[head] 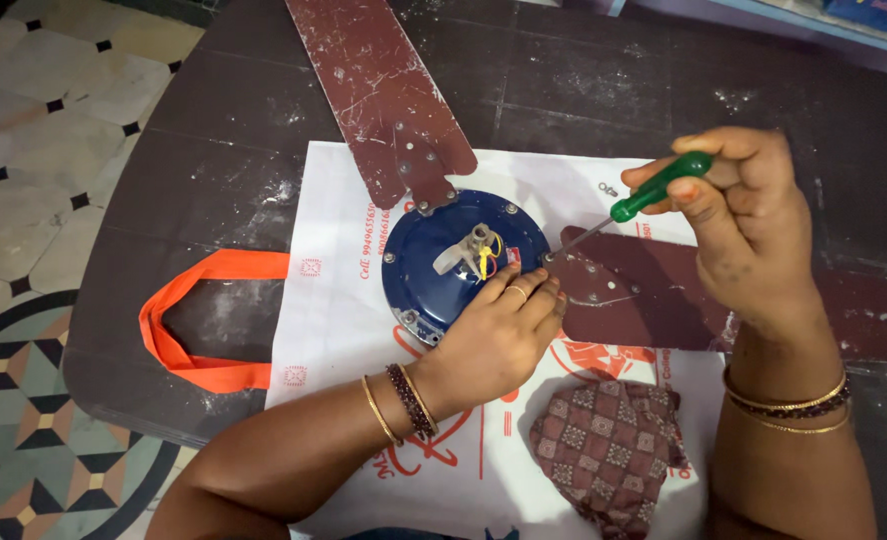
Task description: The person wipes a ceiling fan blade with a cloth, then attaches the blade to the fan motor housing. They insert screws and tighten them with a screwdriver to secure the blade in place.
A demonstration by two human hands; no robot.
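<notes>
Green-handled screwdriver (656, 190), pinched in the right hand (743, 225), has its tip at a screw joining a maroon fan blade (643, 295) to the blue ceiling-fan motor housing (443, 265). Left hand (498, 335) presses flat on the housing atop a white bag (343, 330); the screw step seems underway, calling for steady turning.

Soft, even indoor light, moderately bright, slightly cool cast. No hard shadows; only faint shade under left hand (498, 335) and forearm. Mild sheen on blue motor housing (433, 265) and green screwdriver handle (660, 186). Focus sharp at centre. Slight wide-angle stretch at edges; top right corner soft, a bit blurred.
</notes>
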